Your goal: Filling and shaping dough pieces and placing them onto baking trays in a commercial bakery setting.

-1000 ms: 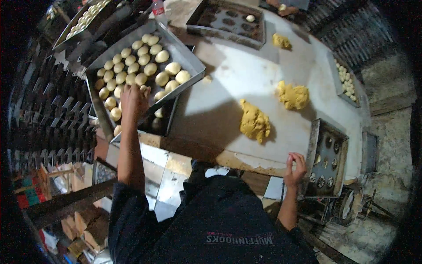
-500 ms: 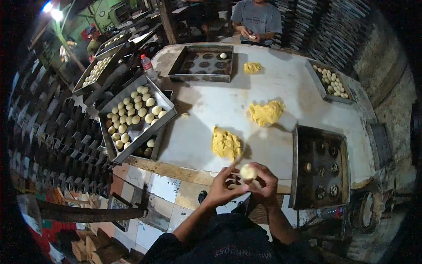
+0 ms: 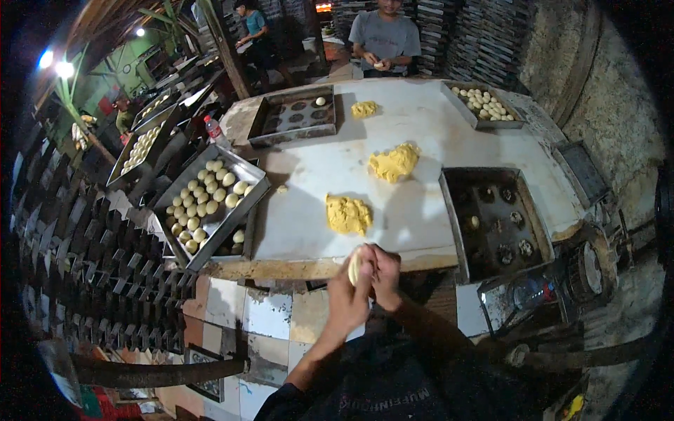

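A pale piece of dough (image 3: 355, 269), flattened and seen nearly edge-on, stands between my hands at the table's near edge. My left hand (image 3: 345, 298) grips it between thumb and fingers. Pressed against its right side is my right hand (image 3: 385, 279), with its fingers curled; their tips are partly hidden. Just beyond my hands lies a lump of yellow filling (image 3: 348, 215) on the white tabletop (image 3: 295, 228). Two more yellow lumps, a middle one (image 3: 394, 163) and a smaller far one (image 3: 364, 109), sit farther off.
A metal tray (image 3: 226, 223) of round dough balls stands at left. Dark trays rest at right (image 3: 449, 203) and far left (image 3: 291, 135), each holding a ball. Another tray (image 3: 502, 124) of dough pieces sits far right. Across the table a person (image 3: 385, 42) handles dough.
The dough has passed from a rounded ball near my right hand to a flatter piece in my left. My hands have come together. The whole view has shifted.
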`<state>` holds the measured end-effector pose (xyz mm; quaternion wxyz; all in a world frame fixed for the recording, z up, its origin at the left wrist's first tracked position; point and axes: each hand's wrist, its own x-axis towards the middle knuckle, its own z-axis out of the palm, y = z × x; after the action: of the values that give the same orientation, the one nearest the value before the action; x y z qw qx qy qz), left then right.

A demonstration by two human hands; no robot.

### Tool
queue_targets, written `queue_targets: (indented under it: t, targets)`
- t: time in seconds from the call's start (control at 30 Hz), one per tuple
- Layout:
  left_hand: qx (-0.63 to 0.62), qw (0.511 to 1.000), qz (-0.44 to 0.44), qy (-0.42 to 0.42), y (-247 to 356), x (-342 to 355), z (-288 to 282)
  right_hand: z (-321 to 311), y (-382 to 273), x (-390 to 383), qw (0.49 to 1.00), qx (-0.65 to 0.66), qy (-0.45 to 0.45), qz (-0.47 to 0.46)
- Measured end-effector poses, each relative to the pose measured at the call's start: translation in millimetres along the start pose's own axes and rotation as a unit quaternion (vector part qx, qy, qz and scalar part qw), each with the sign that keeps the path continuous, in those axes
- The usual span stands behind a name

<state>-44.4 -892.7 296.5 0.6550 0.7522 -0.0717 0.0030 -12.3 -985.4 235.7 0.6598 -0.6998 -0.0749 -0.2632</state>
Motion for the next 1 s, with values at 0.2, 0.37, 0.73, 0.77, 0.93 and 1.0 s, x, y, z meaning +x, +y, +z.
queue_targets:
  t: [0.2,0.37,0.73,0.77,0.93,1.0]
  targets:
    - [-0.393,0.898,-0.141,0.137,-68,-42,-85,71,-8,-13,0.988,-0.051,-0.134,-0.055]
    - [-0.511,0.832,-0.201,0.080,-92,-74,-103,77,21,-33,0.970,0.025,-0.236,0.049]
    - [-0.415,0.897,-0.146,0.050,-89,13,-112,-14,196,70,0.917,-0.375,-0.070,-0.121]
    - [-0.410,0.898,-0.147,0.056,-83,27,-101,-17,210,76,0.919,-0.372,-0.062,-0.116]
    - [-0.413,0.897,-0.151,0.046,-97,83,-68,-28,214,98,0.878,-0.393,-0.271,-0.035]
    - [-0.404,0.896,-0.173,0.055,-105,97,-58,-36,187,119,0.839,-0.369,-0.381,0.125]
